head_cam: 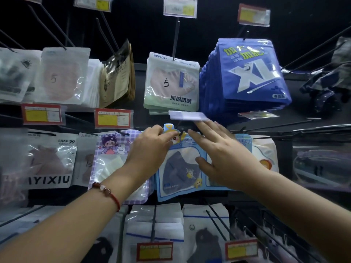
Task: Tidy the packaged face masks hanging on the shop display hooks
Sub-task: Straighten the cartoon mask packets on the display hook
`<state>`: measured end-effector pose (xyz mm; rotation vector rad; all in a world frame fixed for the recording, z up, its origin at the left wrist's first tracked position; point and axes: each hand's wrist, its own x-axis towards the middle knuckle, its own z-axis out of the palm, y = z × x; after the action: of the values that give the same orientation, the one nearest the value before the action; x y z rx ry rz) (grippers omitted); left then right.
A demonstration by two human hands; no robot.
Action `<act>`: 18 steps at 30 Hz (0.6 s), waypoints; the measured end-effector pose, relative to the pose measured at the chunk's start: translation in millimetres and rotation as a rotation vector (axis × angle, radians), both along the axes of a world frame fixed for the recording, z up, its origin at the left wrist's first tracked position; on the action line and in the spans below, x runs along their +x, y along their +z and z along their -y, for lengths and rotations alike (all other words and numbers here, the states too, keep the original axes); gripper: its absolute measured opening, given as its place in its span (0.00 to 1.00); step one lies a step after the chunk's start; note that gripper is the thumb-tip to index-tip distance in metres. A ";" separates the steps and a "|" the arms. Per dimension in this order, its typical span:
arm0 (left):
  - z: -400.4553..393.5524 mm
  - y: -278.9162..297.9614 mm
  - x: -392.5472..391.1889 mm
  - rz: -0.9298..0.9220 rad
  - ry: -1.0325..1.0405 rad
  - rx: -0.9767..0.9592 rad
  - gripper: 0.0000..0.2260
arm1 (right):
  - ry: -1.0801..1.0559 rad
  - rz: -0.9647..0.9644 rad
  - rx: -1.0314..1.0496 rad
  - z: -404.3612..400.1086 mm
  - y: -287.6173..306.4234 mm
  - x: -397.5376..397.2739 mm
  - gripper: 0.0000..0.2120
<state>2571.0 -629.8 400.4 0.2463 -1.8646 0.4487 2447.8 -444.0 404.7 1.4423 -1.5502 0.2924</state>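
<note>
Left hand (152, 149): pinches the top edge of the blue mask pack (180, 171).
Right hand (224, 158): fingers spread, flat across the pack.
Pack: middle row, at its hook (183, 132).
Room: neighbouring packs crowd both sides.

Glossy clear plastic mask packets (171, 81) hang on thin matt black metal hooks (175, 39).

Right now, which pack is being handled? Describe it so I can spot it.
Find the big blue XL packs at upper right, then drop one row and go left. Between the left hand and right hand hangs a light-blue pack. Unlike the purple checked pack beside it, it shows a dark mask with stars.
</note>
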 end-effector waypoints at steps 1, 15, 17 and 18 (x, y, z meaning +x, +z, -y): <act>2.6 -1.9 -2.8 -0.013 0.039 -0.026 0.17 | -0.005 0.013 0.018 -0.5 -3.3 -0.3 0.30; -30.1 -90.2 -14.5 0.166 0.205 -0.035 0.28 | -0.271 0.336 0.254 -18.5 -60.1 -33.7 0.38; -41.6 -97.2 -22.3 0.206 0.183 -0.019 0.27 | -0.303 0.384 0.273 -23.1 -63.6 -42.0 0.39; -46.5 -99.7 -27.2 0.223 0.179 -0.026 0.26 | -0.314 0.410 0.278 -25.2 -64.7 -46.2 0.39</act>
<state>2543.9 -583.3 300.8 0.3595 -2.0614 0.6437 2401.5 -418.7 340.0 1.3731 -2.1933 0.1958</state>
